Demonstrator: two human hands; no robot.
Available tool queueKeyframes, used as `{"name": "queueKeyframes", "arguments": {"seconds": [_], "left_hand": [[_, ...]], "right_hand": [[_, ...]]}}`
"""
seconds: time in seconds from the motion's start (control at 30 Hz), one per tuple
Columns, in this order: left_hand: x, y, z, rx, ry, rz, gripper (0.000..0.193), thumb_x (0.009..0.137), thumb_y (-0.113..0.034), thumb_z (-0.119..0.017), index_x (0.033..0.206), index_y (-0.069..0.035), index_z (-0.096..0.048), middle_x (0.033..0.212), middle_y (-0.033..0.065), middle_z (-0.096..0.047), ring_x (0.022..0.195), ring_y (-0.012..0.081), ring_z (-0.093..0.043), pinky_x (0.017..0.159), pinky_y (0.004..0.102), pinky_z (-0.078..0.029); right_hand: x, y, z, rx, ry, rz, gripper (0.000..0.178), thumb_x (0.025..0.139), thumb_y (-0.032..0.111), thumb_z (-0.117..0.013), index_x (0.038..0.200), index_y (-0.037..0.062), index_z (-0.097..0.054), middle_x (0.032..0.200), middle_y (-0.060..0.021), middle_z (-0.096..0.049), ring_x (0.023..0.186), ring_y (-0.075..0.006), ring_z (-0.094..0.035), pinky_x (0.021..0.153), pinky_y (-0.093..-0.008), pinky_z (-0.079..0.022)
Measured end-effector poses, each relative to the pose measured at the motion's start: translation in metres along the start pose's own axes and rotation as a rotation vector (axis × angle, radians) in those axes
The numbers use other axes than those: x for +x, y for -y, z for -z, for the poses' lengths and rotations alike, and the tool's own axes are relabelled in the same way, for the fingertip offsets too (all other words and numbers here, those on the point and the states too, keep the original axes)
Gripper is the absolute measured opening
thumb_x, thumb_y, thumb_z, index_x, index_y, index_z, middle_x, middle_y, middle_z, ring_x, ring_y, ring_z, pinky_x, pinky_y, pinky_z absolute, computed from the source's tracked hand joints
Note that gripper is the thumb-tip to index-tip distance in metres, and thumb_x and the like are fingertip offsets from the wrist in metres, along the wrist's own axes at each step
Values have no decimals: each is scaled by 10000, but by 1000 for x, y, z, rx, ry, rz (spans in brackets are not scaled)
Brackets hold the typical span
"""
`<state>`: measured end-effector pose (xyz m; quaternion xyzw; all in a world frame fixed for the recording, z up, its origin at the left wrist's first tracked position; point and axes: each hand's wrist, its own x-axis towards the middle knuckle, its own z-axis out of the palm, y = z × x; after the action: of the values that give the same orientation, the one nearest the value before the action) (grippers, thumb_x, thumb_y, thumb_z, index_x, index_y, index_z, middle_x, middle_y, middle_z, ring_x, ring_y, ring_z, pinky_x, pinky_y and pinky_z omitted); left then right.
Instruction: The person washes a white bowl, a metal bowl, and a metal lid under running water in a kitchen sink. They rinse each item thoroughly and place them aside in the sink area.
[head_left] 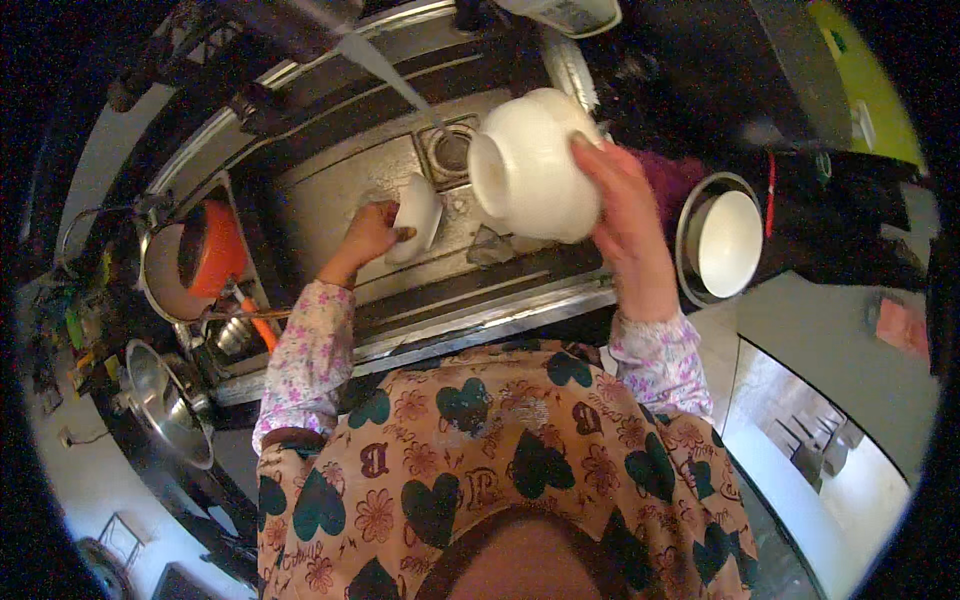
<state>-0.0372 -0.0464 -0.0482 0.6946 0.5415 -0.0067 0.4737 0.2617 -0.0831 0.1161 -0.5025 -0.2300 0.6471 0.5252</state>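
My right hand (630,205) grips a large white bowl (550,180) by its side and holds it tilted above the sink, foot ring facing left. Lower down, my left hand (372,238) has its fingers closed on the edge of a smaller white bowl (418,215), which stands tipped on its side over the sink floor. The steel sink (310,205) lies under both hands, its round drain (452,150) between the two bowls. From the upper left a pale grey streak (385,75) slants toward the drain; I cannot tell whether it is a spout or running water.
Right of the sink, a white bowl (730,245) sits inside a steel basin (690,275). An orange pan (217,250) with an orange handle leans on the left, next to a pot (165,265). A wide steel bowl (165,400) stands at the near left.
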Motion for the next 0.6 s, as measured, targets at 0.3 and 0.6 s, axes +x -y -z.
{"name": "queueKeyframes", "arguments": {"seconds": [0.3, 0.6], "left_hand": [[43, -131, 5, -801, -20, 20, 316, 847, -226, -609, 1051, 14, -595, 919, 90, -642, 772, 173, -602, 680, 308, -476], [56, -103, 8, -1368, -186, 15, 336, 893, -263, -547, 1129, -25, -520, 1070, 97, -595, 973, 223, -582, 826, 353, -504]], "right_hand": [[-113, 55, 107, -1379, -527, 576, 201, 861, 213, -590, 850, 13, -613, 740, -94, -598, 646, -165, -563, 595, -287, -443], [-103, -14, 178, -1757, -725, 587, 220, 848, 212, -584, 722, 38, -540, 699, -138, -546, 597, -320, -549, 523, -392, -430]]}}
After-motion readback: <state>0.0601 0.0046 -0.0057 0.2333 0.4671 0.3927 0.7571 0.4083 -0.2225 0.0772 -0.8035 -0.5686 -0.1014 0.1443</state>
